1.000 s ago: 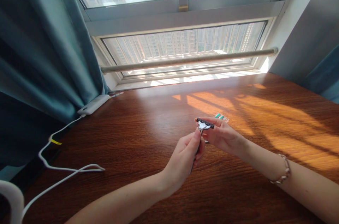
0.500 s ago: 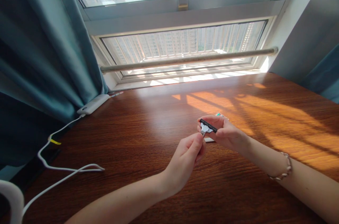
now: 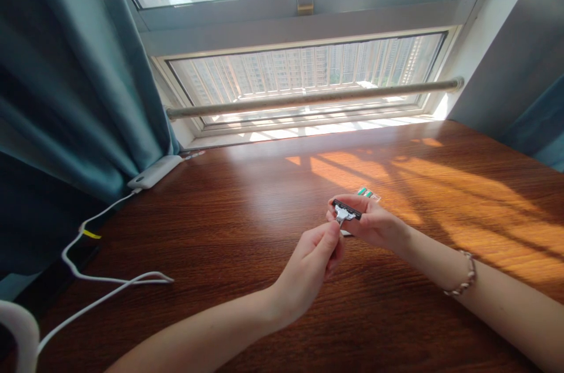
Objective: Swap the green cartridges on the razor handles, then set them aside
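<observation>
My left hand [image 3: 311,255] is closed around the handle of a safety razor [image 3: 342,214], thumb on top. The razor has a silver neck and a black head that tilts down to the right. My right hand [image 3: 378,219] curls around the head, its fingers behind and its thumb against the right end. Most of the handle is hidden in my left fist. Under and behind my right hand lies a small green-and-white packet [image 3: 366,192], partly covered. The edge of a white piece [image 3: 346,233] shows below the same hand; I cannot tell what it is.
A brown wooden table [image 3: 211,232] stretches to the window sill. At its left edge sits a white power strip or adapter [image 3: 155,172] with a white cable [image 3: 74,270] looping toward me. Blue curtains [image 3: 83,67] hang on the left. A rail [image 3: 308,100] crosses the window.
My right hand and wrist have shifted slightly left, so more of the green-and-white packet shows and less of the white piece. The razor stays almost in place between both hands.
</observation>
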The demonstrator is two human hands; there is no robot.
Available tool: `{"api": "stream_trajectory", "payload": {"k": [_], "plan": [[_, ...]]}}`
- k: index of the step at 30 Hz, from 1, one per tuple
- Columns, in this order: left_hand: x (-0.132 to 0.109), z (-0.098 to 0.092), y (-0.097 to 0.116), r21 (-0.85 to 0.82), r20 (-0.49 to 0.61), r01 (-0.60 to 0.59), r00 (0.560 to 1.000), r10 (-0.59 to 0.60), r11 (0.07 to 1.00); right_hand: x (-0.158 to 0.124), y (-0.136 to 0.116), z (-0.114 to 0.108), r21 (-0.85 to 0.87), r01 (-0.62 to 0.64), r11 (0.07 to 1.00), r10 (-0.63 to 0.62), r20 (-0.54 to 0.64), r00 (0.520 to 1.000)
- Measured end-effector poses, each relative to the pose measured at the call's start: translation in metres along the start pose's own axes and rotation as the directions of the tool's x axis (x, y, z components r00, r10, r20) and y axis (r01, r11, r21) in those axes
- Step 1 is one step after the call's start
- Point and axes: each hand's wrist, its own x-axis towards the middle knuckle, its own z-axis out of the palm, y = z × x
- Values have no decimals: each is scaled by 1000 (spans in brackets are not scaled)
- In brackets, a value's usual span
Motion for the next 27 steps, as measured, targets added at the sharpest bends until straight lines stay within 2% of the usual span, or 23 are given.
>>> {"api": "stream_trajectory", "payload": {"k": [8,27], "plan": [[-1,1,3,81,-47,-41,998,45,996,1,4,1,53,-2,999,2,1,1000],[-2,2,4,95,-64,-30,997,36,995,0,4,1,44,-14,999,15,-33,999]]}}
